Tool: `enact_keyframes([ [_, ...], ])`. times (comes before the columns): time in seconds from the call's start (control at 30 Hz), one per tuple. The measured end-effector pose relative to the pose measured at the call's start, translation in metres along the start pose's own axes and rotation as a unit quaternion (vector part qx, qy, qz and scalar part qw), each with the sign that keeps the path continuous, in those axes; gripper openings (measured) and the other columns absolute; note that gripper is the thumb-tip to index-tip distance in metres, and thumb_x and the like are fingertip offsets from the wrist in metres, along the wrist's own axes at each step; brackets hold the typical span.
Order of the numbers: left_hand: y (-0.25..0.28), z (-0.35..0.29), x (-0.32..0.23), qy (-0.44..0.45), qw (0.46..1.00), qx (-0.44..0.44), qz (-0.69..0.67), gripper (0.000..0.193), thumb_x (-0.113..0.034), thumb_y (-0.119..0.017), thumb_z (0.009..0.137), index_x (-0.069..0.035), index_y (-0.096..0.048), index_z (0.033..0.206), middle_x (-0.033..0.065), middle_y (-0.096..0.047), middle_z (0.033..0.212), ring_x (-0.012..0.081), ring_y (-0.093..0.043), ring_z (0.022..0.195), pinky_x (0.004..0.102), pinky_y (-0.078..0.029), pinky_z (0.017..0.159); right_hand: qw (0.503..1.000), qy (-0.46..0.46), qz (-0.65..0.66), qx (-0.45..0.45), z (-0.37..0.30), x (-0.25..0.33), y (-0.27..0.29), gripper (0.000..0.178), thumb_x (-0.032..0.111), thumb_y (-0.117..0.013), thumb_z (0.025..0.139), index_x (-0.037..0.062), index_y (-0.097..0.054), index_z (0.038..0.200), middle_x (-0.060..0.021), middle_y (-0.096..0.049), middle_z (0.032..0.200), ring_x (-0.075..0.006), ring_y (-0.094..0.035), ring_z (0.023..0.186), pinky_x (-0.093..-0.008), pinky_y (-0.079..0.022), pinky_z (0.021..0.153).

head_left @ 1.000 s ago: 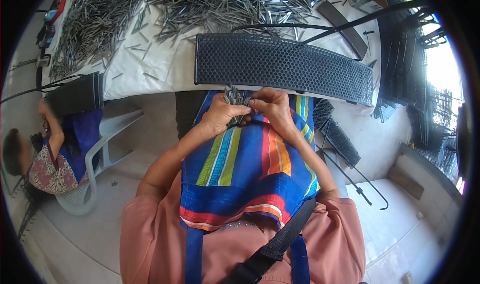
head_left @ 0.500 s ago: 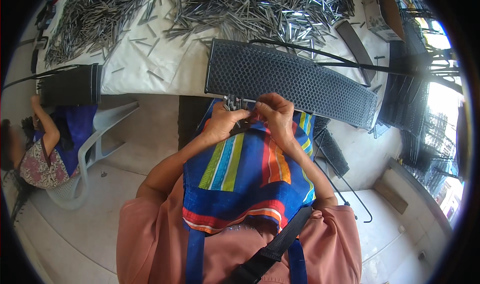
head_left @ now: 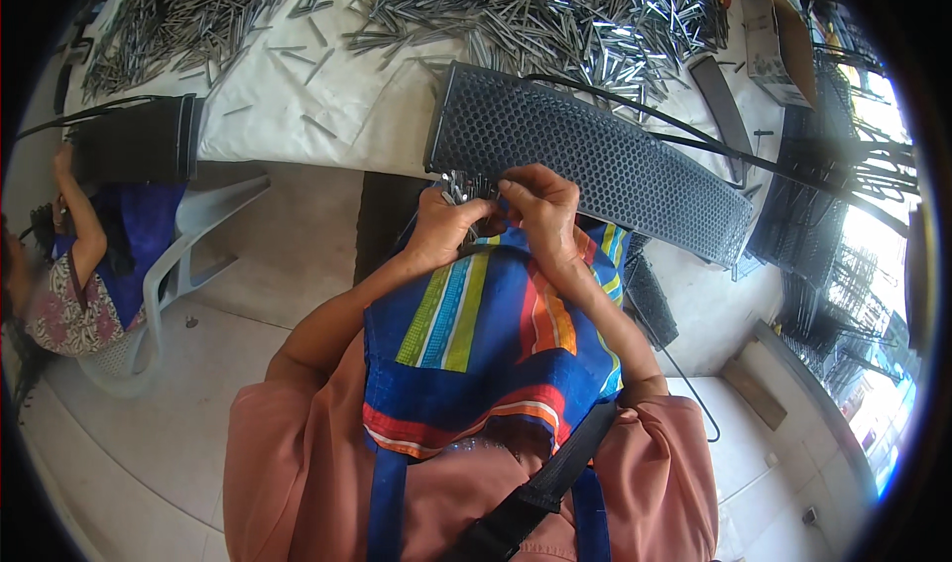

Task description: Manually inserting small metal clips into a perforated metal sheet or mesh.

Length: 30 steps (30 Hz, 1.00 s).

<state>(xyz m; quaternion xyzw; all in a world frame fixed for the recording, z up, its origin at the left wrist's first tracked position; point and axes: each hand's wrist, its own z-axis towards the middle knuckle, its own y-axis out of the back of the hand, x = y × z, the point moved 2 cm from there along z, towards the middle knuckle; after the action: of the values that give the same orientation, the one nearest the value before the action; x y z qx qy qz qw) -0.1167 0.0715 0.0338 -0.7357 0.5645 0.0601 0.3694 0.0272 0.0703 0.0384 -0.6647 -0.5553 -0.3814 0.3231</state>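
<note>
**Both hands bunched on a cluster of metal pins at the edge of a perforated panel**

Right at the centre of the head view, slightly above the middle of the frame, the two hands meet. The left hand [head_left: 443, 227] is clenched around a small bundle of metal pins [head_left: 462, 187], whose grey ends stick up out of the fist. The right hand [head_left: 542, 205] sits just beside it, touching it, with its fingertips [head_left: 508, 185] pinched onto the same bundle from the right. Both forearms rise from the lower edge of the frame, over a striped bag [head_left: 491, 339] in blue, yellow, orange and red that hangs at the person's chest, with a black strap [head_left: 540, 488] crossing the lower middle.

Just above the hands lies a long dark perforated panel [head_left: 595, 166], running from the upper centre down toward the right; its near edge is right at the knuckles, and the pins are held against or just before that edge — which of the two cannot be told. A thin black cable [head_left: 635, 106] arcs over the panel.

Across the top of the frame, the surface [head_left: 327, 106] is covered in white and heaped with many loose metal rods [head_left: 535, 12], more of them in the upper left.

At the left edge another person [head_left: 74, 265] in a patterned garment sits on a white plastic chair [head_left: 174, 275]. Dark wire racks [head_left: 823, 195] stand at the right.
</note>
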Motion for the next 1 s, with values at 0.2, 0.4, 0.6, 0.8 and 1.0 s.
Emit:
enact_keyframes([
  [0.2,0.029,-0.002,0.02,-0.008,0.985,0.042,0.169,0.015,-0.002,-0.069,0.075,0.002,-0.067,0.089,0.0097,-0.068,0.081,0.0157,-0.067,0.07,0.0276,-0.054,0.066,0.996,0.062,0.054,-0.029,0.015,0.013,0.002,0.006,-0.003,-0.065,0.08,0.0005,-0.063,0.085,-0.0013,-0.064,0.072,-0.0055,-0.053,0.052,-0.0194,-0.043,0.047],
  [0.4,0.036,-0.008,0.022,0.017,0.999,0.033,0.039,0.015,0.0,-0.068,0.077,0.002,-0.066,0.091,0.0102,-0.069,0.084,0.0191,-0.068,0.073,0.0306,-0.054,0.066,0.961,0.265,-0.05,-0.057,0.065,0.048,-0.013,0.01,-0.002,-0.066,0.081,0.0021,-0.061,0.088,-0.0012,-0.063,0.068,-0.0053,-0.057,0.055,-0.0197,-0.044,0.049],
  [0.6,0.023,-0.001,-0.018,-0.056,0.996,-0.018,-0.066,0.015,-0.002,-0.066,0.08,0.001,-0.064,0.094,0.0118,-0.068,0.082,0.019,-0.066,0.069,0.0301,-0.051,0.056,0.903,0.395,-0.161,-0.057,0.106,0.059,-0.04,0.01,-0.001,-0.066,0.08,0.0037,-0.06,0.086,-0.0061,-0.062,0.067,-0.0117,-0.059,0.054,-0.0242,-0.045,0.051],
  [0.8,0.024,0.018,-0.036,-0.073,0.989,-0.042,-0.12,0.015,0.0,-0.067,0.077,0.002,-0.064,0.092,0.0131,-0.068,0.082,0.0206,-0.066,0.068,0.032,-0.052,0.056,0.834,0.471,-0.283,-0.047,0.113,0.055,-0.052,0.009,-0.002,-0.066,0.079,0.003,-0.062,0.085,-0.0063,-0.063,0.068,-0.0139,-0.061,0.057,-0.0254,-0.047,0.054],
  [1.0,0.024,0.022,-0.041,-0.044,0.989,-0.062,-0.124,0.014,0.0,-0.068,0.076,0.003,-0.064,0.089,0.0134,-0.068,0.081,0.0216,-0.066,0.067,0.0325,-0.051,0.056,0.777,0.525,-0.347,-0.018,0.104,0.068,-0.059,0.01,-0.001,-0.066,0.077,0.0046,-0.061,0.083,-0.01,-0.064,0.076,-0.0276,-0.063,0.064,-0.0326,-0.049,0.057],
])
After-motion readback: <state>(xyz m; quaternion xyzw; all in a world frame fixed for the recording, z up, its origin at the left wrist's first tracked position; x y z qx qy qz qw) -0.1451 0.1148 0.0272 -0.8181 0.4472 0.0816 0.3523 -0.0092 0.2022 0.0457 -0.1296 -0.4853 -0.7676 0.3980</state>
